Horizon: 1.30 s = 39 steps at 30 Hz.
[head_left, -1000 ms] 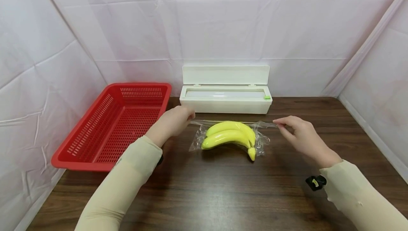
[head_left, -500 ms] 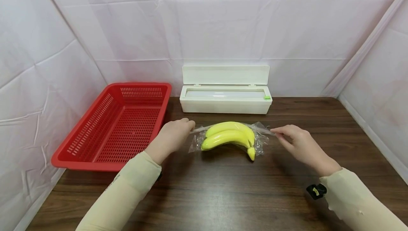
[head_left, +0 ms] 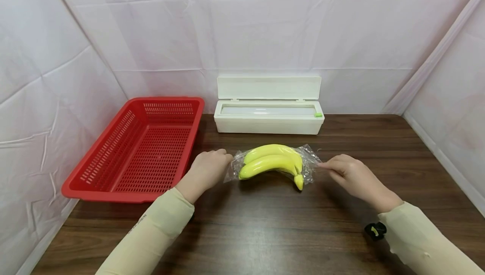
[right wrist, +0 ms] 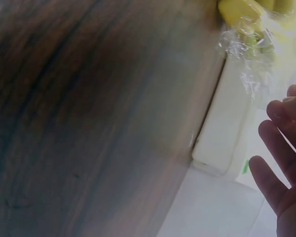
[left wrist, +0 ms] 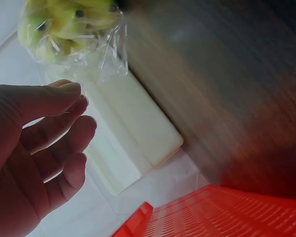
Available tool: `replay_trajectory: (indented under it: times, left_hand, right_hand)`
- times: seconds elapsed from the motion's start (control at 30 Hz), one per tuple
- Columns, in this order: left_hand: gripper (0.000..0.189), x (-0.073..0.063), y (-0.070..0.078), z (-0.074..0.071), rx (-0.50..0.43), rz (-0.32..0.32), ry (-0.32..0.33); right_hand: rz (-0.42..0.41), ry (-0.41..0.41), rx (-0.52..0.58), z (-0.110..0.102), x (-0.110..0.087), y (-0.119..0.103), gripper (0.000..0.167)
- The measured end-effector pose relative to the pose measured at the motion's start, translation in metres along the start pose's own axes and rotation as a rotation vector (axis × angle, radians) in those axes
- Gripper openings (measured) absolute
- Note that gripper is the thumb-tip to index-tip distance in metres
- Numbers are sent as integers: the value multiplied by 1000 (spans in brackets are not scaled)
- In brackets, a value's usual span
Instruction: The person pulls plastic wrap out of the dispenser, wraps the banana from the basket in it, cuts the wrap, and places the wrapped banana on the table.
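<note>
A bunch of yellow bananas (head_left: 270,163) lies on the wooden table, with clear cling film (head_left: 310,161) around it, crumpled at both ends. My left hand (head_left: 210,167) pinches the film at the left end between thumb and index finger; in the left wrist view the hand (left wrist: 44,133) has its other fingers loosely bent. On the opposite side my right hand (head_left: 350,176) pinches the film's right end at the fingertips. Close by in the right wrist view, that hand (right wrist: 286,143) sits just past the crinkled film (right wrist: 256,64). The stem end of the bunch points toward me.
Behind the bananas stands a white cling film dispenser (head_left: 269,125), its lid raised and a green slider at its right end. A red plastic basket (head_left: 132,197) is at the left, beside my left forearm. White cloth walls surround the brown table (head_left: 265,233).
Both hands have come down and toward me, drawing the film's stretched far edge over the bananas. The right hand has also shifted slightly left. Bananas, basket and dispenser stay in place.
</note>
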<state>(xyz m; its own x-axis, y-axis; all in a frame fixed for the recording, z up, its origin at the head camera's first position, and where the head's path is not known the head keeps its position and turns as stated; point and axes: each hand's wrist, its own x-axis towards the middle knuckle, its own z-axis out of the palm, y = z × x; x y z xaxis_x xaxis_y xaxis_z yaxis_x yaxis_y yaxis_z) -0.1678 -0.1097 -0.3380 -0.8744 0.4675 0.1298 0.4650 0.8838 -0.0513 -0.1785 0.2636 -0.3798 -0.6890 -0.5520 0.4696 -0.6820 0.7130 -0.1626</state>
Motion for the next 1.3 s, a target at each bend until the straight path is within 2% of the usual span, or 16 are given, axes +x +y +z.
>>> replay_trajectory:
  times: [0.1, 0.33, 0.63, 0.9, 1.3]
  left_hand:
    - [20, 1, 0, 3, -4, -6, -4]
    - [21, 1, 2, 7, -23, -31, -66]
    - [20, 0, 3, 14, -95, -76, -84]
    - [20, -2, 3, 20, -151, -105, -97]
    - [9, -2, 2, 19, -185, -61, -51]
  right_hand:
    - [8, -48, -19, 2, 2, 0, 31]
    - [7, -144, -54, 8, 6, 3, 29]
    - [55, -239, -45, 10, 9, 0, 30]
    - [87, -263, -45, 11, 9, -3, 29]
    - [134, -279, -18, 15, 8, -5, 26]
